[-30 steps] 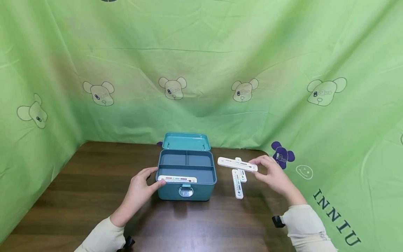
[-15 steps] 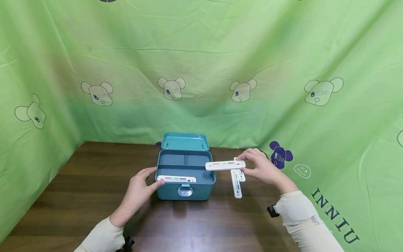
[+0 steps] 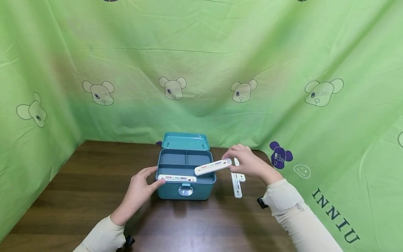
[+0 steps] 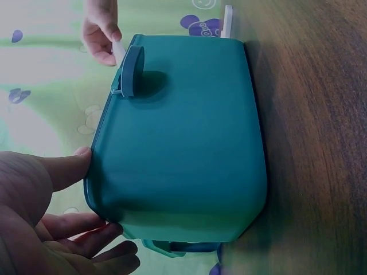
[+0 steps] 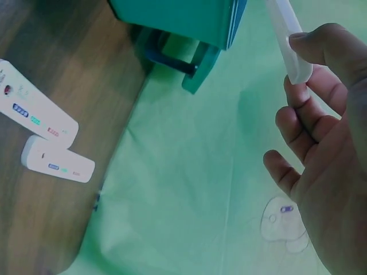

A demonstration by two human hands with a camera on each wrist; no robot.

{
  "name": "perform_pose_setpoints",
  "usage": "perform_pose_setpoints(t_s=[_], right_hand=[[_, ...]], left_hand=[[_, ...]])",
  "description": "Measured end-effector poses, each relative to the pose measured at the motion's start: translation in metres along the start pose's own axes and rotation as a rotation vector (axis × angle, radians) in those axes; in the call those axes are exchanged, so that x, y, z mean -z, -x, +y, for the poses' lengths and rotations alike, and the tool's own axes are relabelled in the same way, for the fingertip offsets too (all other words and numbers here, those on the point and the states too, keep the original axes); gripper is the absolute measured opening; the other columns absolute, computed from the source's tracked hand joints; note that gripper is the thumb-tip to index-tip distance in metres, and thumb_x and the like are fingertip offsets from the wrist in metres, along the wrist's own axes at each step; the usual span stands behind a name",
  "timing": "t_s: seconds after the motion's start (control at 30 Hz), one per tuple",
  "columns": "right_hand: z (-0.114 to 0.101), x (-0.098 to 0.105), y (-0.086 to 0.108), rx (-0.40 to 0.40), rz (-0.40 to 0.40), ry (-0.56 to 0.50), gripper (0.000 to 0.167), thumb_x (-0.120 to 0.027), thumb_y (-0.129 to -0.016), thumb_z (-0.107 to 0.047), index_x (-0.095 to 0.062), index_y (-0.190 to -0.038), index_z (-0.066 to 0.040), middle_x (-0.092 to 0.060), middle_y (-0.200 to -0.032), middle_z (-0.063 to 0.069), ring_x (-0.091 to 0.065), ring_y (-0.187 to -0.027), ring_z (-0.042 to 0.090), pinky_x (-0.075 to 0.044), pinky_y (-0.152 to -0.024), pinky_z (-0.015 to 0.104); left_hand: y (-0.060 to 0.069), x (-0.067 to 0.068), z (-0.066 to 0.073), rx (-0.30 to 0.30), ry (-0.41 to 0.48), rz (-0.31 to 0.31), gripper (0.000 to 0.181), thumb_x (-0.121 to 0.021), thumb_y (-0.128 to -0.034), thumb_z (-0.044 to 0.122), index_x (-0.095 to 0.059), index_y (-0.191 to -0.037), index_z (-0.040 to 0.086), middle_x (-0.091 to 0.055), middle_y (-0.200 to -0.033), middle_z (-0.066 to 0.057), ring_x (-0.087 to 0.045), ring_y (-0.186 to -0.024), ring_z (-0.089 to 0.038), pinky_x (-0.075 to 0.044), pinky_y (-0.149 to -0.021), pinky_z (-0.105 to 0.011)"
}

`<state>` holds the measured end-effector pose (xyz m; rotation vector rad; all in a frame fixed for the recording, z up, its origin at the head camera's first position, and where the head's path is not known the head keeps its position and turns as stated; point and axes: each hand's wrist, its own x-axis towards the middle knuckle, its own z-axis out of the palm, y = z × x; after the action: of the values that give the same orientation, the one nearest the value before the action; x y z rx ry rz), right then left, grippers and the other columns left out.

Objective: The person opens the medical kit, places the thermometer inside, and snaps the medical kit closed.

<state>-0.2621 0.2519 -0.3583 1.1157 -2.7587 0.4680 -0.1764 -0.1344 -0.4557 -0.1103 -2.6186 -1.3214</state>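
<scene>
My right hand (image 3: pixel 244 161) pinches one end of a flat white thermometer (image 3: pixel 211 167), its far end tilted down over the right side of the teal storage box (image 3: pixel 193 192). In the right wrist view, thumb and fingers grip the thermometer's end while other fingers curl loosely. The box stands with its lid (image 3: pixel 185 141) open behind it. Another white thermometer (image 3: pixel 177 178) lies along the front compartment. My left hand (image 3: pixel 141 185) holds the box's front left corner, thumb at the front rim and fingers along the left side. Two more thermometers (image 3: pixel 237 185) lie on the table to the right, partly overlapping.
The box's insert has two rear compartments (image 3: pixel 172 159) and one long front compartment. A metal latch (image 3: pixel 185 190) hangs on the front. The brown wooden table (image 3: pixel 94 182) meets a green printed cloth (image 3: pixel 201 70) at the back and sides.
My right hand has moved left with the thermometer, from above the two on the table to over the box, its left end dipping lower. The left hand has stayed at the box corner.
</scene>
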Motion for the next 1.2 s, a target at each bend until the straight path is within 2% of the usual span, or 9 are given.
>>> perform_pose_setpoints(t_s=[0.43, 0.77, 0.93, 1.2], right_hand=[[-0.016, 0.004, -0.029, 0.059, -0.145, 0.044, 0.029, -0.081, -0.083, -0.015, -0.077, -0.111, -0.017, -0.066, -0.106, -0.005, -0.054, -0.107, 0.02, -0.038, -0.094, 0.043], [-0.023, 0.011, -0.052, 0.045, -0.313, 0.02, 0.029, -0.08, -0.083, -0.012, -0.074, -0.111, -0.018, -0.065, -0.109, -0.008, -0.055, -0.11, 0.019, -0.037, -0.098, 0.045], [-0.027, 0.012, -0.062, 0.068, -0.347, 0.046, 0.031, -0.081, -0.082, -0.014, -0.075, -0.111, -0.021, -0.064, -0.107, -0.01, -0.054, -0.108, 0.017, -0.037, -0.094, 0.043], [-0.033, 0.007, -0.08, 0.107, -0.37, 0.082, 0.03, -0.084, -0.083, -0.02, -0.076, -0.113, -0.023, -0.064, -0.107, -0.011, -0.052, -0.11, 0.017, -0.037, -0.096, 0.043]], left_hand=[[-0.004, 0.002, -0.001, -0.008, 0.001, 0.002, 0.064, -0.085, -0.0862, 0.03, -0.062, -0.139, 0.001, -0.061, -0.141, -0.02, -0.056, -0.133, -0.038, -0.046, -0.11, -0.057], [-0.002, 0.0, -0.002, 0.007, -0.004, -0.003, 0.065, -0.085, -0.0856, 0.032, -0.063, -0.139, 0.002, -0.062, -0.141, -0.019, -0.057, -0.132, -0.038, -0.047, -0.109, -0.057], [-0.002, 0.0, -0.002, -0.002, 0.001, -0.001, 0.065, -0.085, -0.0856, 0.032, -0.063, -0.138, 0.001, -0.062, -0.14, -0.019, -0.057, -0.132, -0.038, -0.047, -0.109, -0.057], [-0.003, -0.002, -0.003, -0.014, 0.0, 0.008, 0.064, -0.085, -0.0854, 0.03, -0.063, -0.138, 0.001, -0.062, -0.14, -0.019, -0.057, -0.132, -0.037, -0.047, -0.109, -0.056]])
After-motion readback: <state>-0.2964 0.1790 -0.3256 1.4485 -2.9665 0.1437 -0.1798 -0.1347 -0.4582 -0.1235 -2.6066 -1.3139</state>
